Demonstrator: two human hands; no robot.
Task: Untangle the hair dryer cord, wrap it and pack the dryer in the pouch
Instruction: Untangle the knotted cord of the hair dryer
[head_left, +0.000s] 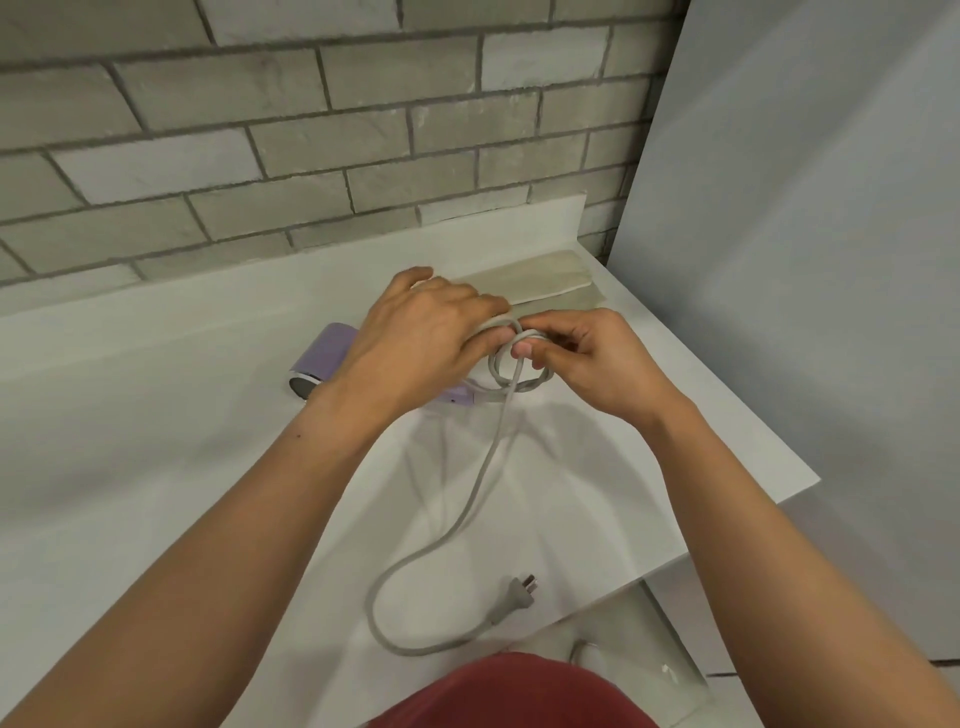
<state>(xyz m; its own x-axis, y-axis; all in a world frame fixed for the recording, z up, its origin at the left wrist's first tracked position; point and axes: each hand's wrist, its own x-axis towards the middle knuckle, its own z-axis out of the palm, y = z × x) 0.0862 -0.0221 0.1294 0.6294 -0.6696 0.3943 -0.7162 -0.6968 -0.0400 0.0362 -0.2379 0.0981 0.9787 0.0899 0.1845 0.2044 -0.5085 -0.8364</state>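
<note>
Watching the head view from my station, I see both hands meeting over the far part of the white counter (156, 415). The left hand (415, 338) has its fingers curled over a small tangle of loops in the grey cord (467, 514), holding it. The right hand (587, 364) pinches a loop of the same tangle between thumb and fingertips. From there the cord runs toward the near edge, bends round in a wide curve and ends at the plug (519, 590), which lies on the counter near the right edge. The lilac hair dryer (327, 353) lies on the counter, largely hidden beneath the left hand and wrist (only its chrome-rimmed end at the left and a bit by the cord show). The beige pouch (545, 283) lies flat just beyond the hands, at the far right by the tiled wall (260, 130). A red garment (519, 691) fills the near bottom.
</note>
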